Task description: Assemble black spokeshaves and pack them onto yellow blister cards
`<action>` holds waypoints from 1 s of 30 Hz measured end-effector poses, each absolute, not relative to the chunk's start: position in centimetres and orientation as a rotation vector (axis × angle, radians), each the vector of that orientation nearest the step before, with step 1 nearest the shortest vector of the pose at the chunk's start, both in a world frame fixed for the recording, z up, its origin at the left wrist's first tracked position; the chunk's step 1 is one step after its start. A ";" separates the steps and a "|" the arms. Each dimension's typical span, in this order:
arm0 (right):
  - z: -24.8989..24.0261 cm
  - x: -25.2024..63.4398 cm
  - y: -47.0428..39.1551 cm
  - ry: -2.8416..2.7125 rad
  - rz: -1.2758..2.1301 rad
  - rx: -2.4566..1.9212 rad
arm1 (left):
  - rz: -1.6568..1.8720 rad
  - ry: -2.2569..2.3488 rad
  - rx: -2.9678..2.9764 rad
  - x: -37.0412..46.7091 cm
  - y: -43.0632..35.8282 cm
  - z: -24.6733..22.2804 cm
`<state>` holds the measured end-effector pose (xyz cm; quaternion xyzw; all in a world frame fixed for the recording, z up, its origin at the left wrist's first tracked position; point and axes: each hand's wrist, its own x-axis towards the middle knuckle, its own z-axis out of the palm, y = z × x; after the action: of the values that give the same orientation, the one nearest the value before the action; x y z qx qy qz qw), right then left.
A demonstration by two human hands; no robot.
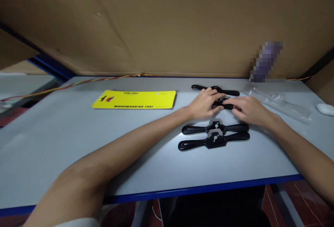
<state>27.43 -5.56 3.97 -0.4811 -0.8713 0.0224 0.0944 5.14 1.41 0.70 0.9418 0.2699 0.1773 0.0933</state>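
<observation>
Several black spokeshaves lie on the grey table. Both hands are at one spokeshave [226, 106], partly hidden under them. My left hand [206, 103] closes its fingers on that tool's left part. From the other side, my right hand [250, 110] grips the tool, its fingertips near the metal blade. Just behind them lies another spokeshave [229, 92]. Nearer the front edge are two more, a spokeshave [216, 126] with a metal blade and, right in front of it, a second spokeshave [216, 139].
A yellow card [135, 99] lies left of the hands. Clear plastic packaging [280, 103] is at the right, with a white mouse [325, 109] beyond. A blurred purple object [266, 61] stands at the back before a cardboard wall [167, 25]. A cable [91, 80] runs along the back left.
</observation>
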 end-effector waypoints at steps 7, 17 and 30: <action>3.6 27.6 -5.3 -2.490 0.079 -1.457 | 0.493 0.827 2.797 5.2 1.3 1.0; 3.6 27.4 -5.2 -2.529 -0.048 -1.465 | 0.494 0.840 2.803 5.3 1.3 0.8; 3.6 27.2 -5.3 -2.469 -0.142 -1.418 | 0.528 0.822 2.768 5.2 1.3 0.8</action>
<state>27.16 -5.30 3.57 -0.4922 -0.8569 -0.0493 0.1447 5.25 1.29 0.82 0.9380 0.2784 0.1790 0.1030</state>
